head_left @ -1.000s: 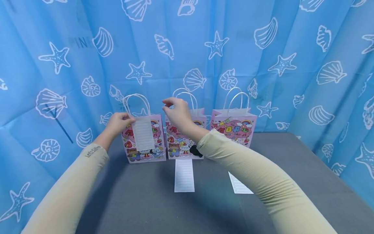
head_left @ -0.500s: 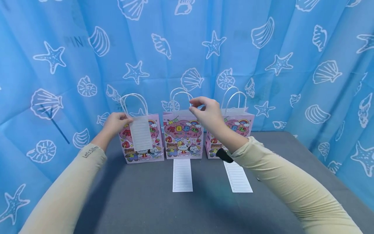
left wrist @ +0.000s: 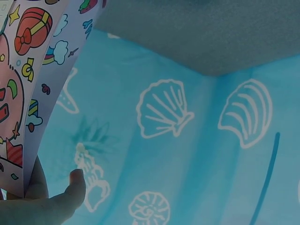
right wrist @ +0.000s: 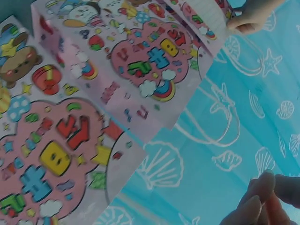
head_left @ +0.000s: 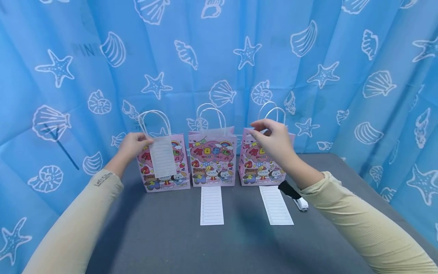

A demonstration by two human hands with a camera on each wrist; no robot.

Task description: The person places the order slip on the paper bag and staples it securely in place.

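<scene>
My left hand (head_left: pixel 132 146) pinches the upper left edge of the left pink cartoon paper bag (head_left: pixel 147 177). Its thumb meets the top corner of a lined paper strip (head_left: pixel 163 156) lying against the bag's front. In the left wrist view, thumb and fingers of the left hand (left wrist: pixel 51 204) sit at the bag's edge. My right hand (head_left: pixel 275 139) hovers before the right paper bag (head_left: pixel 261 173), fingers loosely bent. In the right wrist view, its fingertips (right wrist: pixel 265 180) are close together, with nothing visible between them.
A middle paper bag (head_left: pixel 213 163) stands between the other two. Two lined strips (head_left: pixel 211 205) lie on the grey table (head_left: pixel 164 228) before the middle and right bags. A small white object (head_left: pixel 302 204), partly hidden by the right wrist, lies at right. A shell-patterned curtain (head_left: pixel 191 87) hangs behind.
My right hand has moved rightward from the middle bag to the right bag, uncovering the middle bag and the white object. The left hand keeps its grip on the left bag and strip.
</scene>
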